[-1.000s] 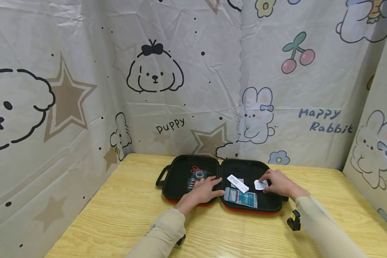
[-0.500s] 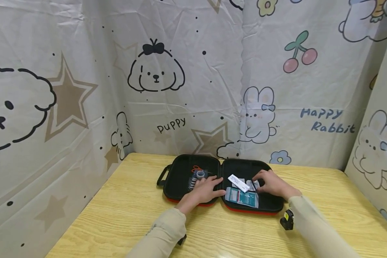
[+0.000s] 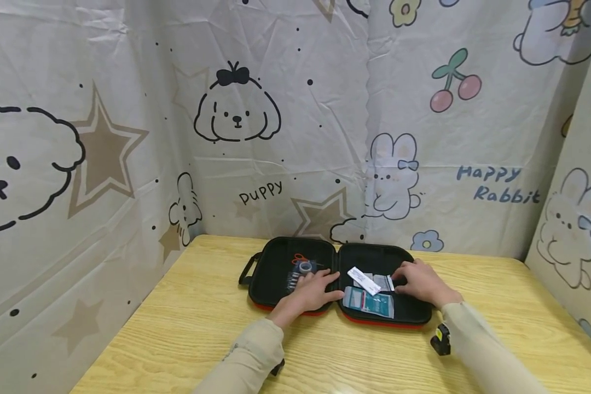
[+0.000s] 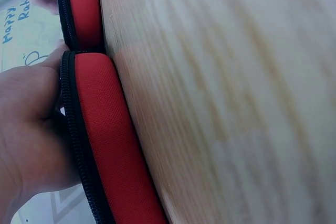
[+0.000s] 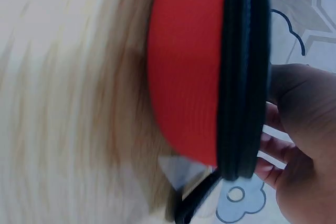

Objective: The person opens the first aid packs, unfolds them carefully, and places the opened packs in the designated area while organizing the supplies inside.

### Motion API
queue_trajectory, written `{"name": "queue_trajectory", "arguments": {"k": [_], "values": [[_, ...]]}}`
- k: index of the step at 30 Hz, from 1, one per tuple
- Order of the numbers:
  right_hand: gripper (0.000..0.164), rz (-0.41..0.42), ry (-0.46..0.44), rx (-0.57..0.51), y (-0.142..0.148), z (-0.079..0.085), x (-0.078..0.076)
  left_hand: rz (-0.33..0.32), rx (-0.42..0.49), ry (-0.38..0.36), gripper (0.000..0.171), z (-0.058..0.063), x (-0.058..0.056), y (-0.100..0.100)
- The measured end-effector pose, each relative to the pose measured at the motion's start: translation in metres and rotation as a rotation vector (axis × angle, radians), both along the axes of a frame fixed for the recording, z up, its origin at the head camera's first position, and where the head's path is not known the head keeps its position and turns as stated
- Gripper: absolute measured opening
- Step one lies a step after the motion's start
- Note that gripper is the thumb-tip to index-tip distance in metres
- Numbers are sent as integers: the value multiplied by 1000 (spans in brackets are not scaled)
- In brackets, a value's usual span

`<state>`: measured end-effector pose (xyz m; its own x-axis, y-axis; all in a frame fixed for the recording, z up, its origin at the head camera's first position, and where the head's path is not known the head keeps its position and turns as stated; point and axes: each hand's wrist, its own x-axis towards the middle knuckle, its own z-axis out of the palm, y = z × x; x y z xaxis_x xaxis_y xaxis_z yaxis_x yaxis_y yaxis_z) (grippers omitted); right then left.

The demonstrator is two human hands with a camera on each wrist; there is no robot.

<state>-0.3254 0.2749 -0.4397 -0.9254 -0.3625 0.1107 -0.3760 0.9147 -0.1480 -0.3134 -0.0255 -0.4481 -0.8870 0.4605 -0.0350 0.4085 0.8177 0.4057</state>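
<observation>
A zip-up case (image 3: 369,255), black inside and red outside, lies unfolded flat on the table. My left hand (image 3: 311,291) rests over its left half with fingers spread toward the hinge, covering part of a clear pouch of small pale-tipped items (image 3: 293,280). Beside that pouch are a roll of tape (image 3: 305,266) and orange-handled scissors (image 3: 300,258). In the right half, a long white packet (image 3: 363,280) lies across others above a teal and white packet (image 3: 369,302). My right hand (image 3: 422,282) has its fingertips right at the edge of a small white packet (image 3: 383,283).
The case's red side wall (image 4: 107,124) stands on the wooden table (image 3: 354,361) near the back. A black carry handle (image 3: 247,270) sticks out at its left. Behind hangs a printed cloth (image 3: 276,164), with more cloth along both sides.
The small white packet has moved left, next to the long white packet. My right hand went left with it, then drew back slightly to the right. My left hand has stayed in place.
</observation>
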Motion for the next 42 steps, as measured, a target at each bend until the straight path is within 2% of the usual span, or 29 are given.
{"name": "queue_trajectory", "arguments": {"k": [13,21,27,42], "values": [[23,-30,-105,-126,-9,-1,-3,0,11,-11,62,0,0,1],[23,0,-68,-166,3,8,2,-2,9,-8,63,-2,-2,1],[25,24,-66,-200,6,18,3,-5,19,1,62,2,2,0],[32,50,-61,-246,-16,35,9,6,12,-3,63,1,2,-1]]}}
